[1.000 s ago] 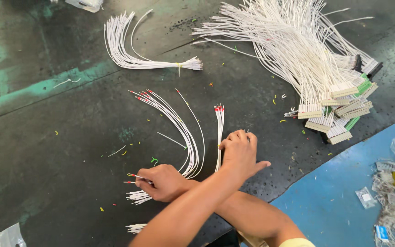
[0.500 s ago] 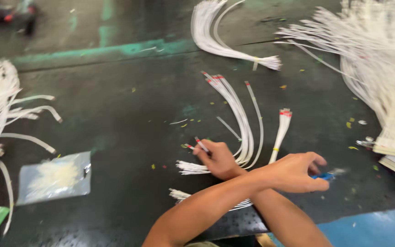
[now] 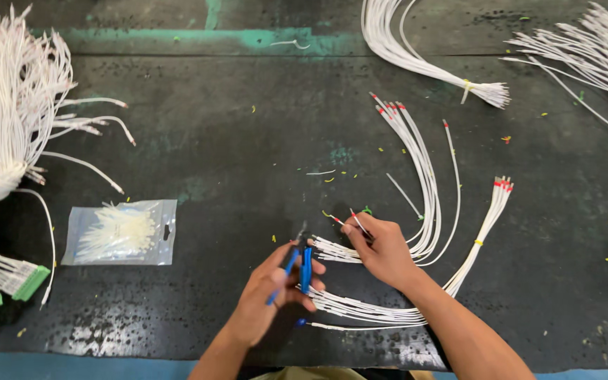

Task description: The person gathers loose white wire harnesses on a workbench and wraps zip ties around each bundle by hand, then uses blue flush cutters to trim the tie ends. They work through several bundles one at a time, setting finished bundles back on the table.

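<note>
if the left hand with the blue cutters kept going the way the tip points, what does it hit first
Probably the white wires pinned under the right hand; the cutters in the left hand point up-right at them, though height is unclear.

Premises present as a wire-harness assembly workshop. A dark, worn work mat (image 3: pixel 248 162) carries scattered insulation offcuts. Bundles of white wires (image 3: pixel 8 105) with red-tipped ends lie in quantity to both sides, some fitted with green connectors (image 3: pixel 8 278). A clear bag of white cable ties (image 3: pixel 119 232) sits on the mat. A blue-handled cutter (image 3: pixel 302 269) is in use at the bench.
</note>
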